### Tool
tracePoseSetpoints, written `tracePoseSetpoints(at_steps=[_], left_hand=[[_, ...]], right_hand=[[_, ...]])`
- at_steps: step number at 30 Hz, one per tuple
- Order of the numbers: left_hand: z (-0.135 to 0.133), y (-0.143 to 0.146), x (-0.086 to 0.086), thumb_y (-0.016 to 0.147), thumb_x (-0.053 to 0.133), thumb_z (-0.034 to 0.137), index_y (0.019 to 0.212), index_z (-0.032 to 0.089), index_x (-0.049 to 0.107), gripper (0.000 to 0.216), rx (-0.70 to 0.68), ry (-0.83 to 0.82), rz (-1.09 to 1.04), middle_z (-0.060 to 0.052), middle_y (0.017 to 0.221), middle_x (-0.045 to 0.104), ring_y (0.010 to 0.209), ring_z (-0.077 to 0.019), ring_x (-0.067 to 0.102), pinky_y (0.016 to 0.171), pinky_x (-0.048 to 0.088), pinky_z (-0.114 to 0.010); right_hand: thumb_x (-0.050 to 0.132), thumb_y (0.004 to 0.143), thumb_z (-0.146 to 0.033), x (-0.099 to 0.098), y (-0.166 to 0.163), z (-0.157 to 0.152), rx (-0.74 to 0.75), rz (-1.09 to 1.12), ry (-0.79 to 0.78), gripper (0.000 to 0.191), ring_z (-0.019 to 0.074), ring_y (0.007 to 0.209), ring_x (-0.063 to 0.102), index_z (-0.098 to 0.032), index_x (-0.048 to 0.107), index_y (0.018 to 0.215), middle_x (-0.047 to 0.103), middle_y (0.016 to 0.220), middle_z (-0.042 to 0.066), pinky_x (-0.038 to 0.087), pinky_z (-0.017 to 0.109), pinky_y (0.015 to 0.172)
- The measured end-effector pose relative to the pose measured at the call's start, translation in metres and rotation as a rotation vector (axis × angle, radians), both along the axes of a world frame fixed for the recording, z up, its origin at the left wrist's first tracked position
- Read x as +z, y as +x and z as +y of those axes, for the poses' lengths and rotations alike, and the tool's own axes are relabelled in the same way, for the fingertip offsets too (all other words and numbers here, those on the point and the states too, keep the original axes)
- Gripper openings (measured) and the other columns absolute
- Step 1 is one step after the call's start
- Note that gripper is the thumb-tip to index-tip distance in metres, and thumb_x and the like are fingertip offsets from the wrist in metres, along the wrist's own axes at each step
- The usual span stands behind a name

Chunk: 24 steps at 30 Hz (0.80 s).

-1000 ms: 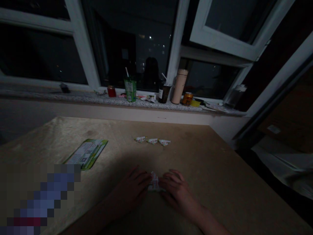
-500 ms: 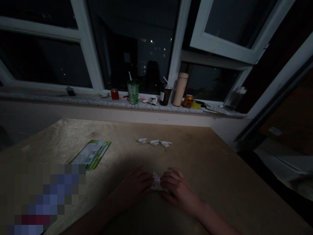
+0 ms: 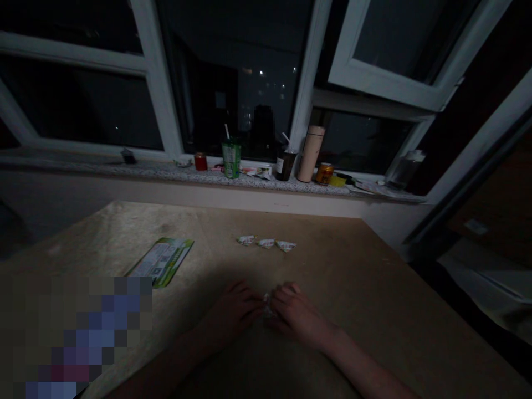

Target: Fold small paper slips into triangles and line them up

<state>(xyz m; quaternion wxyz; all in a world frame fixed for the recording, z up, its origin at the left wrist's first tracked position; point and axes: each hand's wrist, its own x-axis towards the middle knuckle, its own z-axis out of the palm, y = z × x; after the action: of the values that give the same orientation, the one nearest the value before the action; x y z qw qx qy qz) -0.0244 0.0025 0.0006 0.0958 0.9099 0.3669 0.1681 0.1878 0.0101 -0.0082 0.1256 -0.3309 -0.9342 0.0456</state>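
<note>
In dim light, my left hand (image 3: 233, 313) and my right hand (image 3: 296, 313) meet at the near middle of a tan table (image 3: 374, 288). Their fingertips press together on a small white printed piece of folded paper (image 3: 266, 305), which is mostly hidden between them. Farther out on the table lie three small folded paper pieces (image 3: 266, 243) in a row. A green printed leaflet (image 3: 163, 261) lies flat to the left of my hands.
A stone window sill (image 3: 145, 170) behind the table holds a green cup with a straw (image 3: 231, 158), a red can (image 3: 200, 161), a dark cup (image 3: 285, 164), a tall beige flask (image 3: 310, 146) and an orange can (image 3: 323, 173). A blurred patch (image 3: 83, 338) covers the near left.
My hands have closed in on the paper piece, which shows less than before. The view has shifted slightly, so everything sits a little further right.
</note>
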Motion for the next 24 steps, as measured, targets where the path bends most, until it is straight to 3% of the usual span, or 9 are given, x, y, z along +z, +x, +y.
tracePoseSetpoints(at_steps=[4,9,14,24], left_hand=[[0.002,0.002,-0.006,0.093,0.048,0.016,0.102,0.023,0.064,0.02,0.023,0.025,0.061,0.002,0.102,0.067,0.098,-0.015,0.059,0.105,0.026,-0.038],[-0.004,0.007,-0.005,0.093,0.045,0.014,0.118,0.021,0.056,0.028,0.082,0.024,0.102,-0.001,0.107,0.068,0.101,-0.0165,0.059,0.107,0.024,-0.041],[-0.007,0.005,0.0,0.091,0.046,0.013,0.112,0.021,0.059,0.026,0.06,-0.027,0.063,0.0,0.109,0.067,0.102,-0.0167,0.059,0.109,0.021,-0.043],[-0.004,0.006,-0.01,0.091,0.046,0.012,0.112,0.021,0.06,0.027,0.079,0.048,0.064,-0.001,0.102,0.069,0.097,-0.0166,0.062,0.11,0.022,-0.043]], right_hand=[[0.047,0.094,-0.032,-0.004,-0.004,0.003,-0.001,-0.096,0.054,0.018,0.0201,0.09,0.051,-0.019,0.058,0.099,0.06,0.091,0.006,0.031,0.033,0.084],[0.047,0.094,-0.03,-0.008,-0.004,0.005,-0.006,-0.043,0.001,0.016,0.0184,0.09,0.051,-0.019,0.058,0.094,0.06,0.091,0.005,0.03,0.032,0.084],[0.047,0.094,-0.028,-0.012,-0.004,0.006,-0.03,0.061,-0.057,0.014,0.0158,0.089,0.05,-0.019,0.057,0.092,0.06,0.088,0.002,0.029,0.031,0.083],[0.046,0.094,-0.025,-0.019,-0.015,0.002,-0.153,0.029,-0.001,0.016,0.0177,0.088,0.05,-0.019,0.057,0.084,0.06,0.083,0.003,0.028,0.032,0.083]])
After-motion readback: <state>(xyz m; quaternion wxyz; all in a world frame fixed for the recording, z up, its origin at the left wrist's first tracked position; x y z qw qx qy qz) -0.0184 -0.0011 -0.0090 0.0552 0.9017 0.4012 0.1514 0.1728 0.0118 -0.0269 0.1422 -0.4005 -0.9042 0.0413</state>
